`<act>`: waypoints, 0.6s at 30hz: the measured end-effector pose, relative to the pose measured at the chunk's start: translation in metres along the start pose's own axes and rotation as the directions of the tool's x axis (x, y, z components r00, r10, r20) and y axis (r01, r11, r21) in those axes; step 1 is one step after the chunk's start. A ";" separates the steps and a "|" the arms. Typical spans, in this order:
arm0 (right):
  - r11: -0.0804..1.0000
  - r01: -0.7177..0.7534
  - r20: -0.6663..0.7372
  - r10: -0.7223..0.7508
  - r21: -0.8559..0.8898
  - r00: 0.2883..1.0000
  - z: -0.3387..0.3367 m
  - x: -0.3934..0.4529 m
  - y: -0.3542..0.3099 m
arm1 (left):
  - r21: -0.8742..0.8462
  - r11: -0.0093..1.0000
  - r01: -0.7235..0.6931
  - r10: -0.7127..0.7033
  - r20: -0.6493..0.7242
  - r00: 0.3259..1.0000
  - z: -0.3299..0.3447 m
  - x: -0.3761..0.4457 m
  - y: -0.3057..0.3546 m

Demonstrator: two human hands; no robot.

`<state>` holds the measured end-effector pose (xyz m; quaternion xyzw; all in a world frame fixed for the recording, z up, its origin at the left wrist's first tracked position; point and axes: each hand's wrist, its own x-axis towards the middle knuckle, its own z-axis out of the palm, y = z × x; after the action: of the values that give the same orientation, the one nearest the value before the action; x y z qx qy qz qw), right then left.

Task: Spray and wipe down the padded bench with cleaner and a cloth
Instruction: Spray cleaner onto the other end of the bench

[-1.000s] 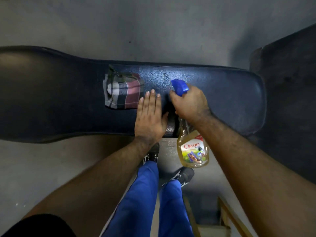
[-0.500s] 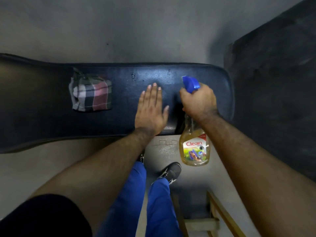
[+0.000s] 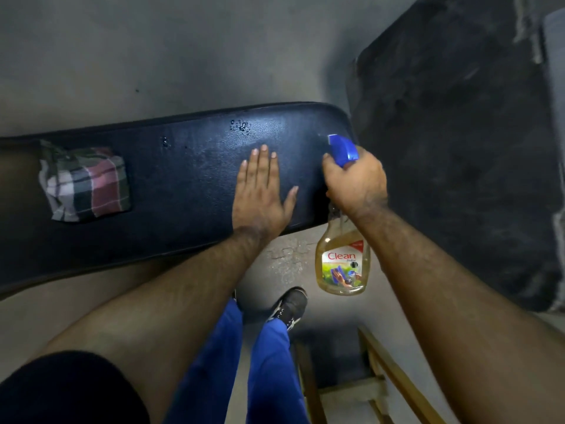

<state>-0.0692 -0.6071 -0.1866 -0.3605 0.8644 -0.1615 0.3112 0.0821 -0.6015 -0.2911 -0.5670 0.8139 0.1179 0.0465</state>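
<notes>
A long dark padded bench (image 3: 171, 191) runs across the view, with wet droplets near its far edge. My left hand (image 3: 261, 194) lies flat on the pad near its right end, fingers straight. My right hand (image 3: 356, 183) grips the neck of a spray bottle (image 3: 342, 264) of yellowish cleaner with a blue nozzle, held over the bench's right end, nozzle pointing at the pad. A folded checked cloth (image 3: 84, 183) lies on the bench at the left, apart from both hands.
A dark mat (image 3: 458, 148) covers the floor right of the bench. Grey concrete floor (image 3: 183, 56) lies beyond. My blue trouser legs and a black shoe (image 3: 290, 306) stand below the bench edge. A wooden frame (image 3: 382, 377) sits at the lower right.
My view and both hands have shifted toward the bench's right end; the cloth now lies farther left of my left hand. More droplets show on the pad.
</notes>
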 end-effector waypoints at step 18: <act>0.989 -0.139 0.112 0.133 0.041 0.985 -0.011 -0.052 0.076 | 0.024 1.000 0.005 -0.002 -0.094 0.996 0.001 -0.001 0.004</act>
<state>-0.0875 -0.5172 -0.1948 -0.3013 0.8644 -0.1410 0.3770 0.0787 -0.5994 -0.2912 -0.5727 0.8156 0.0811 0.0154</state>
